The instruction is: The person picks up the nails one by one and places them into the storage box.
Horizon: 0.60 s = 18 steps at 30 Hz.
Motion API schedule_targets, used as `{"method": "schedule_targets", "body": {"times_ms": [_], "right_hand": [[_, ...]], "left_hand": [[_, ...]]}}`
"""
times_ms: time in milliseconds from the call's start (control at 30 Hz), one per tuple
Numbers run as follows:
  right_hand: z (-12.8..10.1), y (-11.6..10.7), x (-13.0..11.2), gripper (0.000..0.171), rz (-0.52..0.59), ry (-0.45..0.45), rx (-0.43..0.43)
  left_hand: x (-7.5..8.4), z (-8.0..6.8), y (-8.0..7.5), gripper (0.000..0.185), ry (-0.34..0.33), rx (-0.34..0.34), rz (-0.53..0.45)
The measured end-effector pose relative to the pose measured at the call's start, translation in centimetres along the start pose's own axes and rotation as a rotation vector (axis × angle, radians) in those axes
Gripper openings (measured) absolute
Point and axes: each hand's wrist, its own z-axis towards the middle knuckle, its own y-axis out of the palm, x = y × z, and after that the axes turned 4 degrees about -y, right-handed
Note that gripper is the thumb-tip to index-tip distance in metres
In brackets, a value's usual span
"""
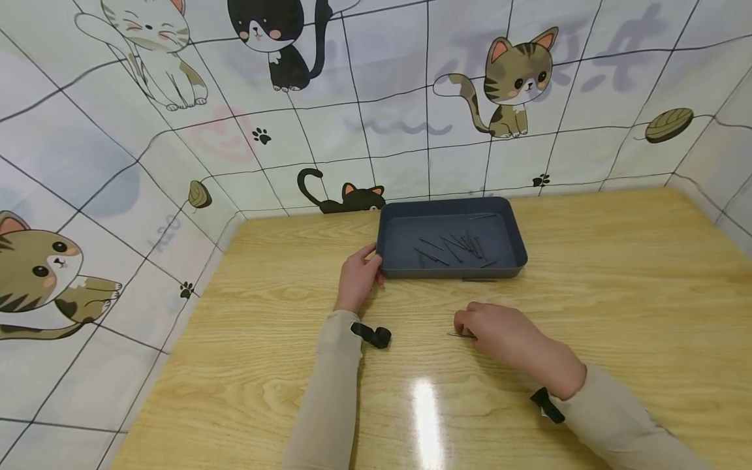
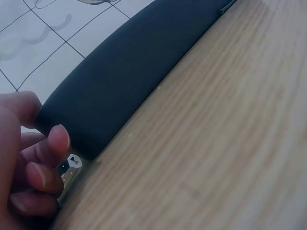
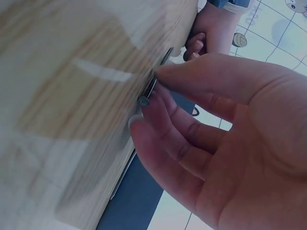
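A dark blue-grey rectangular tray stands against the back wall, with several thin dark nails scattered inside. At its front left corner, my left hand grips the rim; in the left wrist view the thumb and curled fingers meet at that corner. Low over the table, in front of the tray, my right hand pinches a single nail. The right wrist view shows that nail's flat head below the thumb, its shaft lying along the thumb tip.
Another nail lies on the wooden table just before the tray's front wall. Behind and to the left rise wall sheets printed with grid lines and cartoon cats. A black strap circles each sleeve's cuff.
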Motion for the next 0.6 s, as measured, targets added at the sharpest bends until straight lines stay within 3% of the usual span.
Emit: {"method": "schedule_targets", "body": {"times_ms": [600], "right_hand": [[0.2, -0.2, -1.0, 0.016, -0.051, 0.002, 0.019]], "left_hand": [[0.0, 0.0, 0.0, 0.044, 0.005, -0.003, -0.013]]}}
